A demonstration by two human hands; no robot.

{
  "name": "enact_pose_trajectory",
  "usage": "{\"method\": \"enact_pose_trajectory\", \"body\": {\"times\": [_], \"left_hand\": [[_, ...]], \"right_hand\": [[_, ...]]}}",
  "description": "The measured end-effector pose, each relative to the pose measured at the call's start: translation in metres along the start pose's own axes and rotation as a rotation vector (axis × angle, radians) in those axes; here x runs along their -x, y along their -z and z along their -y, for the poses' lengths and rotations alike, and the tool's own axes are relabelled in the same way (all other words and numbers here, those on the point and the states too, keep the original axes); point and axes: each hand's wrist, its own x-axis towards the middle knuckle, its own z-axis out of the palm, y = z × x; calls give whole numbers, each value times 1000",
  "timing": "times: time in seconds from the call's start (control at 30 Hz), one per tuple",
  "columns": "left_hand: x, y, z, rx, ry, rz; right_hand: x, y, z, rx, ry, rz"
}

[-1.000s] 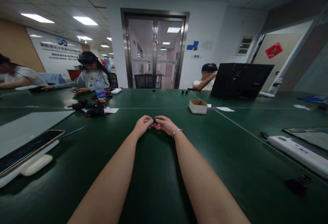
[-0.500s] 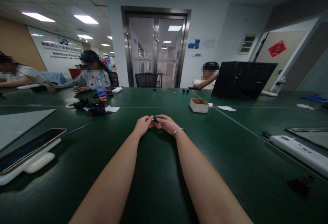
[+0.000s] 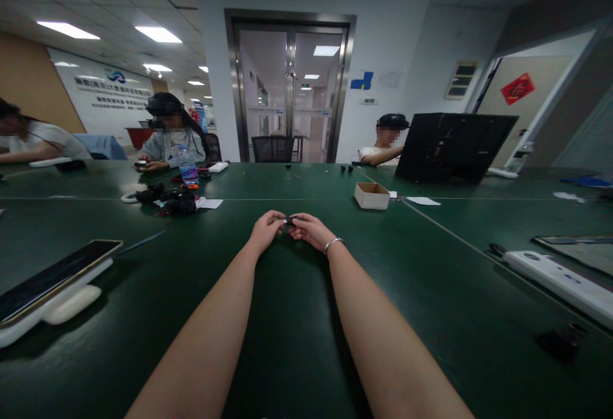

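Over the middle of the green table (image 3: 292, 317), both my hands meet around a small dark piece (image 3: 290, 220) with a light, shiny end. Its exact kind is too small to make out. My right hand (image 3: 311, 230), with a silver bracelet (image 3: 334, 244) at the wrist, pinches the dark part between thumb and fingers. From the other side, the fingertips of my left hand (image 3: 266, 230) are closed on the light end. Fingers hide part of the piece.
A small open box (image 3: 372, 198) stands ahead right, before a black monitor (image 3: 454, 147). Left are a phone on a stand (image 3: 62, 278), a tangle of black gear (image 3: 177, 202) and a water bottle (image 3: 188, 167). A power strip (image 3: 560, 275) lies right. Several people sit around.
The light end of the piece now shows between my fingertips, which are slightly farther apart. A grey panel at the left has gone out of view. A person across the table has drawn an arm in.
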Motion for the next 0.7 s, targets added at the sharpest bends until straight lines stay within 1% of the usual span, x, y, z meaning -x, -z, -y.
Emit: {"method": "enact_pose_trajectory", "body": {"times": [0.17, 0.3, 0.43, 0.53, 0.6, 0.63, 0.7], "left_hand": [[-1, 0, 0, 34, -7, 14], [-3, -3, -1, 72, -38, -7], [-6, -10, -7, 136, -68, -31], [-4, -11, -15, 154, -41, 7], [4, -5, -23, 84, -17, 77], [10, 1, -27, 27, -2, 115], [28, 20, -38, -78, 36, 172]], "right_hand": [[1, 0, 1, -3, 5, 19], [1, -2, 1, -8, -9, 0], [2, -5, 1, -20, -14, 18], [6, -8, 2, 21, -14, 45], [14, -10, 3, 124, -44, 96], [22, -12, 5, 193, -69, 125], [47, -14, 11, 341, -130, 181]]}}
